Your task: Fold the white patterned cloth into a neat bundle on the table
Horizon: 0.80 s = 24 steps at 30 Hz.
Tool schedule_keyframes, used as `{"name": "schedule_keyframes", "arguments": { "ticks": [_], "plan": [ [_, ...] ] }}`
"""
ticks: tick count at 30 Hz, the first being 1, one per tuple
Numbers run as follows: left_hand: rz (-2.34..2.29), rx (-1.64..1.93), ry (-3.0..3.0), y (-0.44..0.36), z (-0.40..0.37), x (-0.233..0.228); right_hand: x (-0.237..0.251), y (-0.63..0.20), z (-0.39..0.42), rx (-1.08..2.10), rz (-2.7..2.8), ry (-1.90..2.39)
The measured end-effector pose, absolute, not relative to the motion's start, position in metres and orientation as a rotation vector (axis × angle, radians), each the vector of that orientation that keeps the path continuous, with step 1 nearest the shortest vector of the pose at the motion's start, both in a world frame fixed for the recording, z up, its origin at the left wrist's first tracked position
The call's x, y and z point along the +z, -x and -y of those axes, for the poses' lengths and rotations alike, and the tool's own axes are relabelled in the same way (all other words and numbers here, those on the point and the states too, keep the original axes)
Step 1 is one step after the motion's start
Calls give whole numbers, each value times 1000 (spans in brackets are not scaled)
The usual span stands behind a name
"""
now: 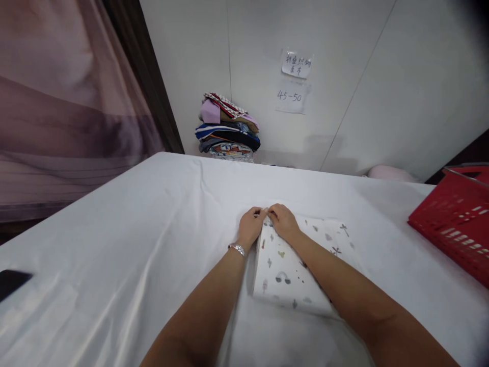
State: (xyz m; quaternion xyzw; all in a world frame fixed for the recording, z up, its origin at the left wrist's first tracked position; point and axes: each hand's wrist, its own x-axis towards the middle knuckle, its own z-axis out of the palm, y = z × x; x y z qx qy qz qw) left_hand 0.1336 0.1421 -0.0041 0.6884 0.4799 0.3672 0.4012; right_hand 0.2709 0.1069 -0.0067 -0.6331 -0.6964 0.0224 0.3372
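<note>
A folded white cloth [282,278] printed with small rainbows, cacti and palm trees lies on the white-covered table [183,214]. My left hand [251,224] pinches its far left corner; a silvery bracelet [237,248] circles that wrist. Close beside it, my right hand [281,220] grips the same corner, fingertips almost touching the left ones. Part of the cloth's right side is hidden under my right forearm.
On the right stands a red plastic basket [454,219]. A stack of folded fabrics [229,127] rises behind the far edge, below paper signs [292,97] on the wall. A dark flat object [13,283] lies at the left, near a pinkish curtain [69,112].
</note>
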Motion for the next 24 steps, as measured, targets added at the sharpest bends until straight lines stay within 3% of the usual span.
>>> {"name": "schedule_keyframes", "arguments": {
  "ticks": [12, 24],
  "plan": [
    [-1255, 914, -1679, -135, -147, -9, 5, -280, -91, 1, 1994, 1980],
    [-1218, 895, -1717, -134, -149, -12, 15, -391, -24, -8, 1882, 2395]
  ]
}}
